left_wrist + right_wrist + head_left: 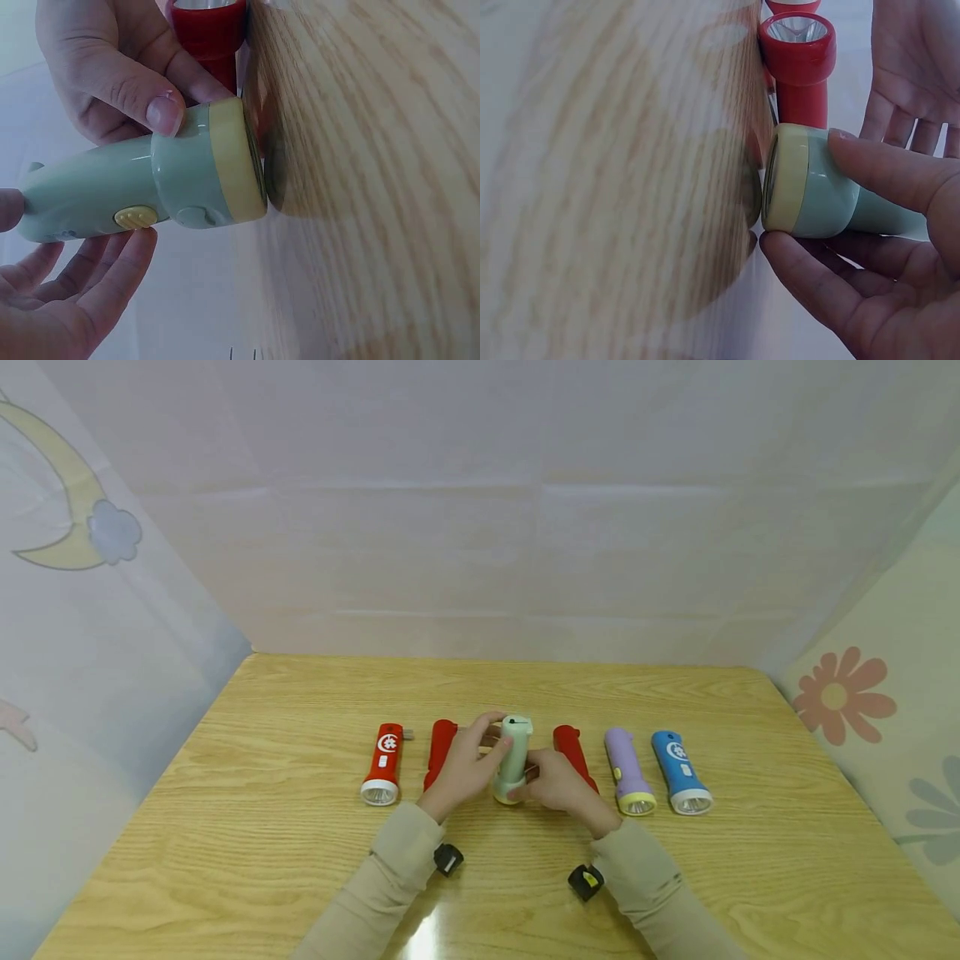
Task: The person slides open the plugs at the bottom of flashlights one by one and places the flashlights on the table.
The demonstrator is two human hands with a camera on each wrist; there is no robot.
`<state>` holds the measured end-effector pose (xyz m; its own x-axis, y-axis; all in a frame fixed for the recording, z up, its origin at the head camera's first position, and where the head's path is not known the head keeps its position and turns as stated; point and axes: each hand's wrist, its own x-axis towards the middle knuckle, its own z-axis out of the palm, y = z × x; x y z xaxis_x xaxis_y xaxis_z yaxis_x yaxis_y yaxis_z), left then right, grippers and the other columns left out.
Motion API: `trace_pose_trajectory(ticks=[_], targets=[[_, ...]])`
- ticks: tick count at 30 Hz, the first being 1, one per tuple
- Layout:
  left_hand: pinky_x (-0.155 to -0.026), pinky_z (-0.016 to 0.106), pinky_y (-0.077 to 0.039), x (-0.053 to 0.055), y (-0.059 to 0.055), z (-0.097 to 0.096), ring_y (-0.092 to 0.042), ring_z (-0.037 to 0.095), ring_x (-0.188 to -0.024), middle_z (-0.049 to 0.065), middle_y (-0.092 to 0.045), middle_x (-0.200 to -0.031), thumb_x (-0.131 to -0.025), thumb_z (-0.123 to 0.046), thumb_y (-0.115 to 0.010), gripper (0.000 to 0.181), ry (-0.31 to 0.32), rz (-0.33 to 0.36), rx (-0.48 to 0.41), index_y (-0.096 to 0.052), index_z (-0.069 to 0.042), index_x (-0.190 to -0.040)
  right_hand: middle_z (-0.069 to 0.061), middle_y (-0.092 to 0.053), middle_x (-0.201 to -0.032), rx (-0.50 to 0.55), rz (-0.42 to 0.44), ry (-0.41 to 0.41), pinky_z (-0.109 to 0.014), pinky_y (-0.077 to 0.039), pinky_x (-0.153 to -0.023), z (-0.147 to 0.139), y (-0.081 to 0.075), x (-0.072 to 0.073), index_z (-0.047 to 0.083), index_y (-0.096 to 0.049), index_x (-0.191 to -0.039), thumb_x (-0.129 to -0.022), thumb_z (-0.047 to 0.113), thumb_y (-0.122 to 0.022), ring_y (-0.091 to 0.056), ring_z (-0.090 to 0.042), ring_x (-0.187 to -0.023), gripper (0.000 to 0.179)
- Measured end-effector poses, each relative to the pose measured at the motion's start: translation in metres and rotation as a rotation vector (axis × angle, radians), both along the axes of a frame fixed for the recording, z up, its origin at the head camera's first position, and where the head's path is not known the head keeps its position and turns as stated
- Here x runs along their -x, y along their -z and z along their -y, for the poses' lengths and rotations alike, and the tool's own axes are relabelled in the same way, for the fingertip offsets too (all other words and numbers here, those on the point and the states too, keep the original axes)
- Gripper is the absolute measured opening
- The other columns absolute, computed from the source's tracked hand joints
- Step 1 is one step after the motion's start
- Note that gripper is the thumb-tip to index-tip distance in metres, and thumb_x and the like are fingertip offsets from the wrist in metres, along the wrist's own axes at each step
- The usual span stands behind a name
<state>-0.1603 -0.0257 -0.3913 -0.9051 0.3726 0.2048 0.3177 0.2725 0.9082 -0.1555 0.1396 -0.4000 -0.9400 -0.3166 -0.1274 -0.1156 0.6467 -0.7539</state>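
Note:
A pale green flashlight [513, 760] with a cream-yellow head ring stands upright, lens end down at the tabletop. My left hand [467, 765] holds its upper body; in the left wrist view the thumb is at the tail end and the fingers lie beside the yellow switch [136, 217]. Lower down, my right hand [557, 779] grips the flashlight's wide head between thumb and fingers, also seen in the right wrist view. The lens itself faces the table and is hidden. Red flashlights [442, 747] [572, 747] lie on either side, partly covered by my hands.
On the wooden table [262, 860], a red flashlight with a white rim [384, 764] lies at the left of the row. A purple flashlight [628, 768] and a blue flashlight [681, 772] lie to the right. A pale cloth wall [480, 568] rises behind the table.

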Motion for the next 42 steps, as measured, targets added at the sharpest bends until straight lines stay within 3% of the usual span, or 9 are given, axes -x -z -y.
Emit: trace_pose_trajectory(ticks=[2, 8, 10, 12, 19, 33, 42], targets=[[-0.083, 0.047, -0.046, -0.003, -0.004, 0.0, -0.056, 0.034, -0.1, 0.019, -0.055, -0.114, -0.095, -0.014, -0.049, 0.039, 0.003, 0.0, 0.004, -0.041, -0.001, -0.132, -0.005, -0.065, -0.087, -0.013, -0.007, -0.008, -0.029, -0.047, -0.067, 0.0, 0.0, 0.001, -0.002, -0.065, -0.098, -0.068, 0.008, -0.079, -0.058, -0.017, -0.077, 0.035], [-0.082, 0.048, -0.047, -0.02, -0.034, 0.004, -0.056, 0.038, -0.099, 0.025, -0.055, -0.11, -0.094, -0.005, -0.048, 0.036, 0.027, -0.002, -0.002, -0.042, 0.007, -0.128, -0.005, -0.066, -0.085, -0.069, -0.039, -0.034, -0.03, -0.049, -0.066, 0.0, 0.0, 0.002, -0.002, -0.066, -0.096, -0.067, 0.01, -0.081, -0.06, -0.016, -0.075, 0.035], [-0.081, 0.047, -0.048, -0.023, -0.037, 0.005, -0.056, 0.038, -0.099, 0.025, -0.055, -0.11, -0.094, -0.004, -0.048, 0.036, 0.038, -0.002, -0.007, -0.041, 0.007, -0.127, -0.005, -0.066, -0.084, -0.08, -0.053, -0.045, -0.03, -0.049, -0.066, 0.0, 0.0, 0.002, -0.002, -0.066, -0.095, -0.066, 0.011, -0.081, -0.06, -0.017, -0.074, 0.035], [-0.08, 0.046, -0.048, -0.024, -0.037, 0.006, -0.055, 0.037, -0.099, 0.024, -0.055, -0.109, -0.093, -0.004, -0.049, 0.036, 0.049, -0.002, -0.01, -0.041, 0.006, -0.127, -0.005, -0.066, -0.083, -0.083, -0.068, -0.059, -0.029, -0.049, -0.065, 0.0, 0.0, 0.001, -0.003, -0.066, -0.094, -0.065, 0.011, -0.082, -0.06, -0.017, -0.074, 0.036], [-0.08, 0.038, -0.049, -0.006, 0.002, 0.009, -0.056, 0.026, -0.101, 0.013, -0.057, -0.113, -0.094, -0.016, -0.051, 0.038, 0.08, -0.026, 0.009, -0.043, -0.007, -0.13, -0.007, -0.066, -0.082, -0.077, -0.108, -0.087, -0.03, -0.05, -0.064, 0.001, -0.001, -0.001, -0.005, -0.065, -0.091, -0.064, 0.01, -0.083, -0.062, -0.018, -0.073, 0.036], [-0.079, 0.03, -0.05, -0.009, 0.003, 0.012, -0.056, 0.022, -0.101, 0.011, -0.057, -0.11, -0.092, -0.012, -0.054, 0.028, 0.126, -0.041, -0.02, -0.047, -0.005, -0.119, -0.008, -0.066, -0.081, -0.08, -0.092, -0.022, -0.031, -0.051, -0.066, 0.005, -0.002, -0.007, -0.005, -0.063, -0.09, -0.059, 0.006, -0.084, -0.061, -0.017, -0.073, 0.039], [-0.078, 0.027, -0.049, -0.013, 0.0, 0.015, -0.056, 0.021, -0.099, 0.01, -0.058, -0.108, -0.091, -0.013, -0.056, 0.029, 0.137, -0.03, -0.012, -0.049, -0.004, -0.118, -0.008, -0.064, -0.086, -0.073, -0.129, -0.034, -0.032, -0.051, -0.067, 0.006, 0.002, -0.007, -0.002, -0.061, -0.095, -0.057, 0.004, -0.085, -0.061, -0.018, -0.077, 0.045]])
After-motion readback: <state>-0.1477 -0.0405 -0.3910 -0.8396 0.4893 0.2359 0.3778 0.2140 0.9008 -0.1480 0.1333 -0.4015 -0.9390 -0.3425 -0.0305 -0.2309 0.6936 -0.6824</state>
